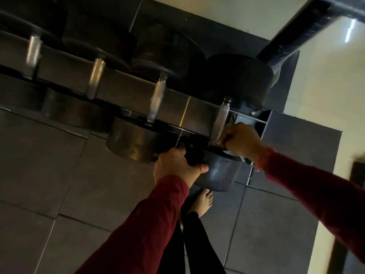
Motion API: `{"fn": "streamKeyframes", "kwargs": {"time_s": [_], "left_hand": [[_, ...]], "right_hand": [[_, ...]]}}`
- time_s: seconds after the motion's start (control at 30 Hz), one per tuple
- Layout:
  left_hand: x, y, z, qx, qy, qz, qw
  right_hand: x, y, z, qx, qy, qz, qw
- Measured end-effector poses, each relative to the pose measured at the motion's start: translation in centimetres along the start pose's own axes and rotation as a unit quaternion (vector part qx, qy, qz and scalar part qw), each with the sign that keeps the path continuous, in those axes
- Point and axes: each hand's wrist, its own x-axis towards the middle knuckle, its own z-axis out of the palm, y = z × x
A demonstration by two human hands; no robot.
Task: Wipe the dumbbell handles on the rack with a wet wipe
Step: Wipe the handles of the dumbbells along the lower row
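Four dumbbells sit in a row on the rack (126, 84), seen tilted from above, and work is at the rightmost dumbbell handle (221, 119), at the rack's end beside the black upright. The right hand (242, 141) is curled around the near end of that handle with the wet wipe (230, 127) bunched between fingers and metal; pale crumpled bits of wipe stick out above and below the knuckles, and the wipe is touching the handle. The left hand (175, 165) is spread over the near weight head (215, 175) of the same dumbbell, thumb along its front face and fingers bent over the top edge, gripping it, apparently to steady it. Progress, judged only from how things lie: the hand is low on this handle, so the upper stretch toward the far head is not under the wipe at this moment. The second handle from the right (157, 99) shows a whitish, streaky coating that could be moisture or glare; the frame is dim and motion-blurred, so I can't call it wiped. The third handle (95, 78) and the far-left handle (34, 54) look bare steel with nothing on or near them. No sure sign says which are done; at least the current handle is mid-wipe. A bare foot (203, 202) stands on the dark floor tiles (59, 175) below.
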Motion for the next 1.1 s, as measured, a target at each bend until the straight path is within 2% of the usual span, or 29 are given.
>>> {"fn": "streamKeyframes", "kwargs": {"time_s": [0.1, 0.27, 0.37, 0.43, 0.5, 0.63, 0.8, 0.93, 1.0, 1.1], "left_hand": [[0.0, -0.1, 0.0, -0.001, -0.004, 0.001, 1.000], [0.2, -0.1, 0.1, 0.005, 0.000, 0.003, 1.000], [0.2, -0.1, 0.1, 0.000, 0.005, 0.005, 1.000], [0.0, -0.2, 0.1, -0.006, 0.004, 0.004, 1.000], [0.0, -0.2, 0.0, -0.008, 0.007, 0.010, 1.000], [0.0, -0.2, 0.0, -0.009, -0.003, 0.009, 1.000], [0.3, -0.4, 0.2, -0.008, -0.012, 0.010, 1.000], [0.4, -0.5, 0.1, 0.000, -0.012, 0.020, 1.000], [0.5, -0.5, 0.1, 0.007, -0.007, 0.024, 1.000], [0.5, -0.6, 0.1, 0.008, -0.003, 0.028, 1.000]], "right_hand": [[0.1, -0.2, 1.2, 0.070, 0.030, 0.103, 0.992], [1.4, -0.7, 2.1, 0.071, 0.049, 0.175, 0.981], [1.2, 0.1, 2.1, 0.092, 0.023, 0.163, 0.982], [0.7, 0.5, 2.2, 0.150, 0.022, 0.165, 0.974], [0.6, 0.4, 2.4, 0.177, 0.047, 0.159, 0.970], [0.7, -0.4, 2.7, 0.082, 0.082, 0.158, 0.981], [0.8, -0.6, 2.2, 0.081, 0.048, 0.175, 0.980], [0.6, -0.4, 0.6, 0.032, -0.063, 0.108, 0.992], [0.7, -0.4, 0.5, 0.027, -0.095, 0.112, 0.989], [1.3, -0.7, 1.3, 0.021, -0.027, 0.142, 0.989]]}}
